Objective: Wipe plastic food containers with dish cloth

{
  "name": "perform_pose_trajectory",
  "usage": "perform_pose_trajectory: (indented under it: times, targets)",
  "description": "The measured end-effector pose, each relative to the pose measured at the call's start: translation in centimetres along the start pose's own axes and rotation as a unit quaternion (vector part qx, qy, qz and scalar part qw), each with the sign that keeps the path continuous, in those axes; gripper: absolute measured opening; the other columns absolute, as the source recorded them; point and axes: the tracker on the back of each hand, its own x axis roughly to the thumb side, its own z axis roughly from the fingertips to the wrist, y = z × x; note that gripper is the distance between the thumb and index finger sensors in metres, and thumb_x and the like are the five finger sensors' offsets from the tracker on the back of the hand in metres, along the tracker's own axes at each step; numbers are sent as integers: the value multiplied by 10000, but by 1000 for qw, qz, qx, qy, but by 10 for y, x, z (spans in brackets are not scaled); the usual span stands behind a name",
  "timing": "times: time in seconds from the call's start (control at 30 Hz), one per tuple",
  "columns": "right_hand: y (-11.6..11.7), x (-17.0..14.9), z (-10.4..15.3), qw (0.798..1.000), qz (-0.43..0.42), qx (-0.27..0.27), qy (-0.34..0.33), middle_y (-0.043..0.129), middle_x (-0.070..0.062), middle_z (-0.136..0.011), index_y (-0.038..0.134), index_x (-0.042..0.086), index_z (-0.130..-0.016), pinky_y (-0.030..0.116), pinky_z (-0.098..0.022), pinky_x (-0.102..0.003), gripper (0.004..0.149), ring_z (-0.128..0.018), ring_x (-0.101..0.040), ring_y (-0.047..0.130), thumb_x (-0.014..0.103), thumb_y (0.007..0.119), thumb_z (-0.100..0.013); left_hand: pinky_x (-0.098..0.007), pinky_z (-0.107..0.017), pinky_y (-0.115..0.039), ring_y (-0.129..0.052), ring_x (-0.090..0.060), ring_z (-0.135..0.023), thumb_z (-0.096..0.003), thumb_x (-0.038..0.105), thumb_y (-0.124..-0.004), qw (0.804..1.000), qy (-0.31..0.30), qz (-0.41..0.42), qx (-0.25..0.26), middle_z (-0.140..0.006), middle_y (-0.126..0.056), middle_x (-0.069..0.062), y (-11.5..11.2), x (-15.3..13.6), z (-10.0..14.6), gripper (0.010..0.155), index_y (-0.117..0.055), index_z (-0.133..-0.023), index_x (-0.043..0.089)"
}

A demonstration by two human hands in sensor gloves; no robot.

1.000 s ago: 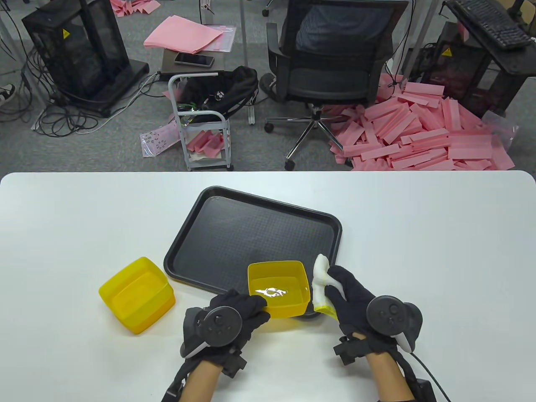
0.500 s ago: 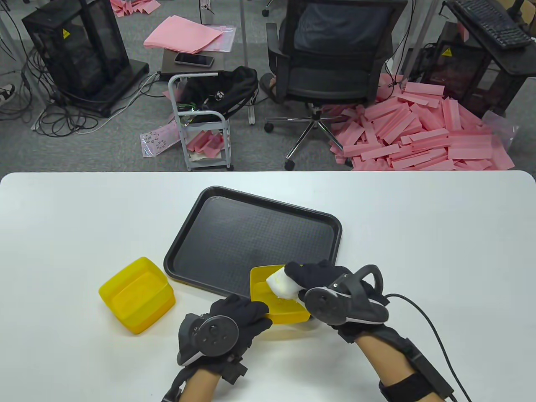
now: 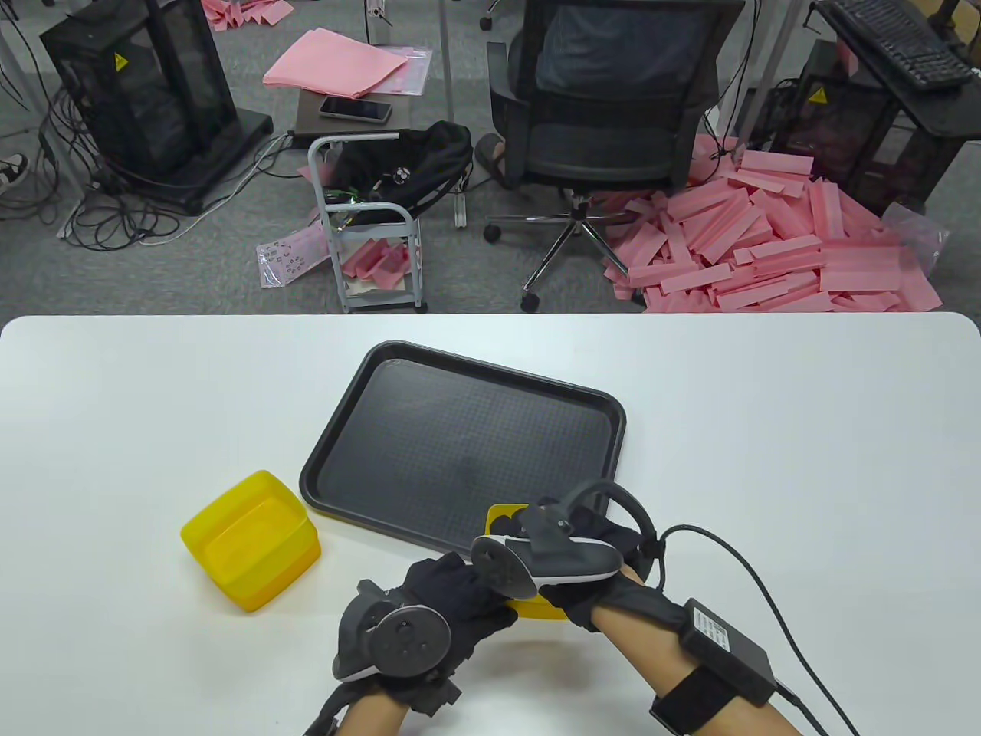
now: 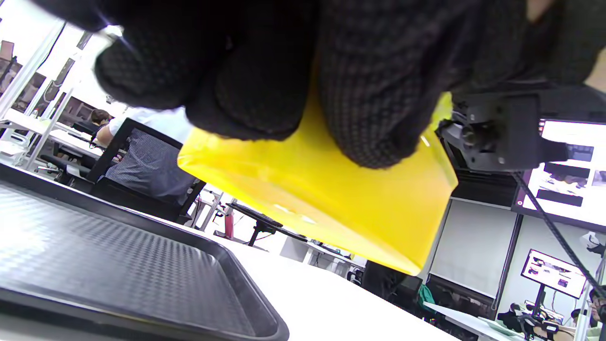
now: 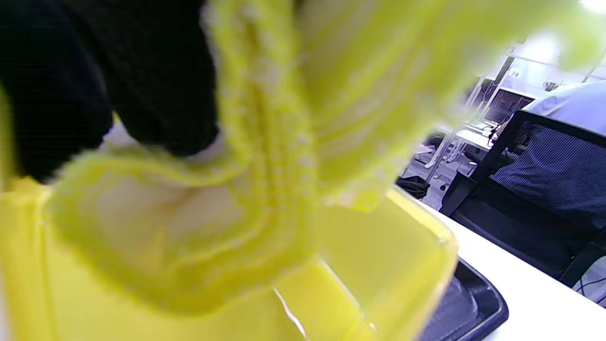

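Observation:
My left hand (image 3: 452,590) grips a yellow plastic container (image 3: 502,514) from below and holds it tilted above the black tray's (image 3: 460,429) front edge; the left wrist view shows its underside (image 4: 331,199) under my fingers (image 4: 378,94). My right hand (image 3: 552,537) is down inside the container and hides most of it. The right wrist view shows that hand's fingers (image 5: 94,71) holding the white-and-yellow dish cloth (image 5: 227,189) against the container's inner walls (image 5: 407,265). The cloth is hidden in the table view.
A stack of yellow containers (image 3: 251,540) sits on the white table (image 3: 766,422) left of the tray. My right wrist's cable and battery pack (image 3: 724,640) trail to the right. An office chair (image 3: 605,123) and pink foam strips (image 3: 766,245) lie beyond the table's far edge.
My right hand swung left from beside the container, turned over and pushed the cloth down inside it. My left hand tilted the container and shifted slightly toward me.

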Motion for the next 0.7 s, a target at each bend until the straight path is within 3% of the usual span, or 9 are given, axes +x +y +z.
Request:
perform_pose_trajectory:
  times: [0.2, 0.7]
  targets:
    - [-7, -4, -4, 998, 17, -25, 52, 956, 30, -748, 755, 271, -883, 905, -55, -253, 533, -315, -238, 1028, 472, 941, -426, -437, -324, -828, -977, -301, -472, -373, 493, -932, 999, -33, -8, 5, -494, -1021, -35, -4, 14, 0, 396, -971, -717, 299]
    - [10, -20, -14, 990, 88, -30, 107, 962, 34, -677, 774, 284, -845, 898, -24, -233, 505, -274, -212, 1028, 506, 930, -420, -428, -278, -840, -995, -281, -410, -349, 508, -955, 998, -19, -20, 54, -437, -1029, -26, -1, 10, 3, 403, -986, -688, 292]
